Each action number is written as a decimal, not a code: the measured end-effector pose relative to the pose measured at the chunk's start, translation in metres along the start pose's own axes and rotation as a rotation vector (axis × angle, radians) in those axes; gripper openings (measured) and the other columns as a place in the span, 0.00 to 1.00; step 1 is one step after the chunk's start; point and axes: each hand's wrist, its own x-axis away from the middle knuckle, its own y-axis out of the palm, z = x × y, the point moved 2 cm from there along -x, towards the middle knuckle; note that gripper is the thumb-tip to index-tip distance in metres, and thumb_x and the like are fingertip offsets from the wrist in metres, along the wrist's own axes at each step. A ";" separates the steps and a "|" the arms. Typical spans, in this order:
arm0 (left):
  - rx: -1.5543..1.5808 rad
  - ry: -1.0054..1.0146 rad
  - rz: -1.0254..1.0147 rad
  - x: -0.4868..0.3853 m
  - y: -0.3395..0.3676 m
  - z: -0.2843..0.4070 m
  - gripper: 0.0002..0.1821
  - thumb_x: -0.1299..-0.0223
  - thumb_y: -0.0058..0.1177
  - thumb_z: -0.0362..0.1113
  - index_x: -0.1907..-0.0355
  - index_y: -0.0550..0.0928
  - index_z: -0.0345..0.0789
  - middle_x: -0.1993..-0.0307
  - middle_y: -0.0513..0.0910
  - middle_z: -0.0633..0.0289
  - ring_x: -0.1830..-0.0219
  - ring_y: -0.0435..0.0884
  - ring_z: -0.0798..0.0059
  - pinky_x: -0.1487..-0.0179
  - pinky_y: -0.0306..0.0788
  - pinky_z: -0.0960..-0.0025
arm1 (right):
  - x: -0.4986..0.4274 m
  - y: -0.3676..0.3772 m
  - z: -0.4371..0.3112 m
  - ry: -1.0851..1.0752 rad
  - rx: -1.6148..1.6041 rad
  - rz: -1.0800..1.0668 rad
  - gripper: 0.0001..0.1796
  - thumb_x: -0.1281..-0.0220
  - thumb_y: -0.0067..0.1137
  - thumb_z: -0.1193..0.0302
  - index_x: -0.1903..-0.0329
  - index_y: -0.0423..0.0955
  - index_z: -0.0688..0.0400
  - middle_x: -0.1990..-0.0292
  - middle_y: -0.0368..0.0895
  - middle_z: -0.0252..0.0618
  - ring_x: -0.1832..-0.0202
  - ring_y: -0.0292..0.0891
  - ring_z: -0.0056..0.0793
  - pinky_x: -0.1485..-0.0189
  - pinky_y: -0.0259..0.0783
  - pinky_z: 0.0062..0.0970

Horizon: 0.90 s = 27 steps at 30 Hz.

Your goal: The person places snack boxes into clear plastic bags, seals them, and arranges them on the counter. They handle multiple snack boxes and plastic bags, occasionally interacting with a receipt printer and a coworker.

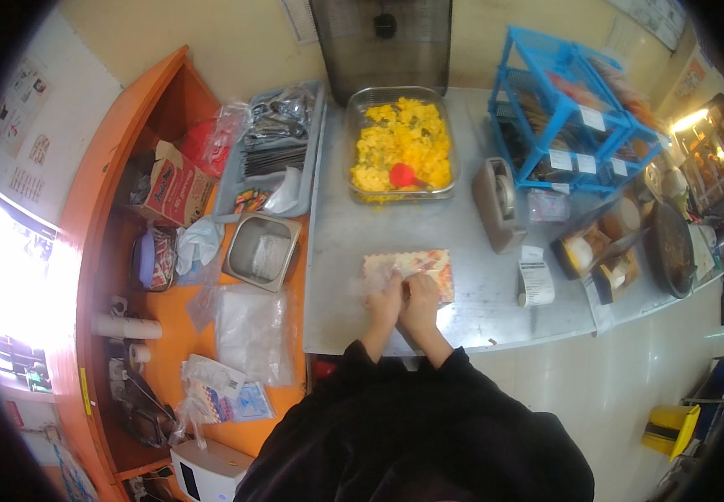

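A patterned paper food box (440,263) with scalloped edges lies on the steel counter just before me. My left hand (386,300) and my right hand (422,296) meet at its near part, fingers bent together over a clear plastic film or bag (371,285). The plastic seems pinched between the fingers, though the fingertips are partly hidden. Beyond the box stands a steel pan (402,196) of yellow food, probably scrambled egg or rice, with a red scoop (401,174) in it.
On the right are a tape dispenser (499,207), a printed paper slip (536,282), blue basket racks (538,150) and a dark pan (669,251). Leftwards, an orange shelf unit holds a grey cutlery tray (227,188), a small steel container (261,251) and clear plastic bags (255,339).
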 end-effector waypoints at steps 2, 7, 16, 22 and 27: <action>0.162 0.089 -0.013 -0.007 0.001 -0.005 0.27 0.39 0.58 0.30 0.38 0.67 0.32 0.53 0.79 0.60 0.48 0.76 0.74 0.44 0.70 0.70 | -0.003 -0.006 -0.006 -0.013 0.047 -0.057 0.07 0.51 0.61 0.78 0.71 0.71 0.60 0.72 0.73 0.43 0.67 0.70 0.44 0.65 0.65 0.38; 0.272 0.025 -0.076 -0.016 0.001 -0.018 0.22 0.39 0.59 0.32 0.43 0.70 0.34 0.57 0.80 0.65 0.55 0.76 0.77 0.53 0.71 0.71 | -0.008 -0.020 -0.002 0.038 -0.096 -0.003 0.06 0.46 0.61 0.80 0.68 0.72 0.61 0.69 0.77 0.42 0.64 0.74 0.39 0.62 0.70 0.34; 0.428 -0.153 -0.228 -0.004 -0.003 0.000 0.07 0.41 0.54 0.31 0.60 0.80 0.38 0.63 0.75 0.71 0.61 0.72 0.84 0.62 0.68 0.76 | 0.001 0.000 0.015 0.619 -0.623 -0.020 0.05 0.40 0.63 0.79 0.67 0.75 0.61 0.70 0.77 0.29 0.72 0.71 0.12 0.70 0.69 0.17; 0.431 -0.274 -0.251 0.002 -0.008 0.008 0.07 0.34 0.54 0.38 0.57 0.78 0.41 0.62 0.75 0.73 0.60 0.71 0.85 0.65 0.67 0.79 | -0.003 -0.004 0.015 0.360 -0.458 0.014 0.02 0.38 0.61 0.79 0.64 0.77 0.64 0.68 0.78 0.32 0.70 0.73 0.17 0.68 0.69 0.16; 0.499 -0.292 -0.269 0.005 -0.005 0.007 0.07 0.33 0.53 0.39 0.57 0.77 0.41 0.62 0.74 0.74 0.60 0.70 0.88 0.72 0.65 0.83 | -0.001 -0.008 0.016 0.236 -0.453 -0.010 0.01 0.39 0.59 0.81 0.64 0.77 0.65 0.66 0.78 0.36 0.68 0.74 0.20 0.65 0.69 0.19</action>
